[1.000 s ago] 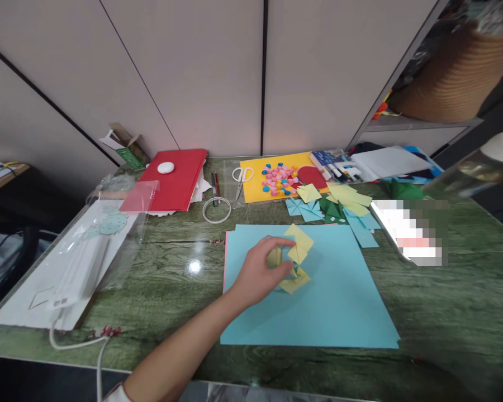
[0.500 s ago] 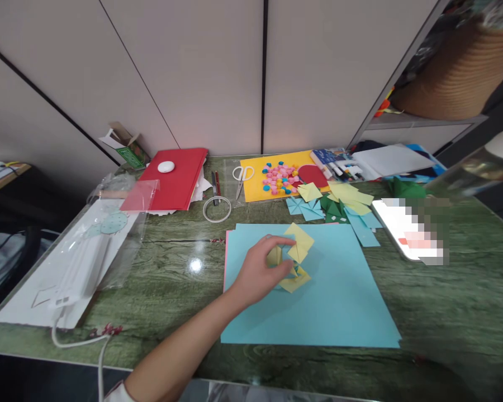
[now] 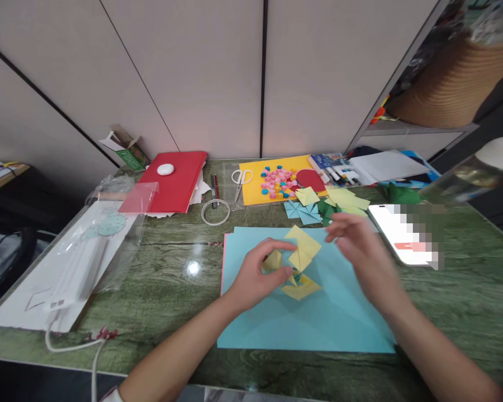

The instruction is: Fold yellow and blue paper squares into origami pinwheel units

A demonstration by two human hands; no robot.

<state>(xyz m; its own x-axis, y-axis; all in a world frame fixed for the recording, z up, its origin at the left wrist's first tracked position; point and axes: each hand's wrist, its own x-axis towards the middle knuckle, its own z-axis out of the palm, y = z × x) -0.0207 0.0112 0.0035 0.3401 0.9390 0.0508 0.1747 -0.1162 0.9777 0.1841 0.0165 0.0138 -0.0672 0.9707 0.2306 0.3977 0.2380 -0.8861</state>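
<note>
Your left hand (image 3: 255, 277) grips the yellow origami (image 3: 305, 250) over the blue paper (image 3: 335, 318); your right hand (image 3: 371, 259), out of view before, has come in blurred beside it, its grip impossible to tell; lettering on the green box (image 3: 131, 157) is illegible

Bare hands (image 3: 257, 273), bare forearms (image 3: 184, 346), whitish cuff (image 3: 112, 395)

Pale yellow paper piece (image 3: 300, 255), light blue sheets (image 3: 305, 321), wood-grained green table (image 3: 167, 296)
</note>
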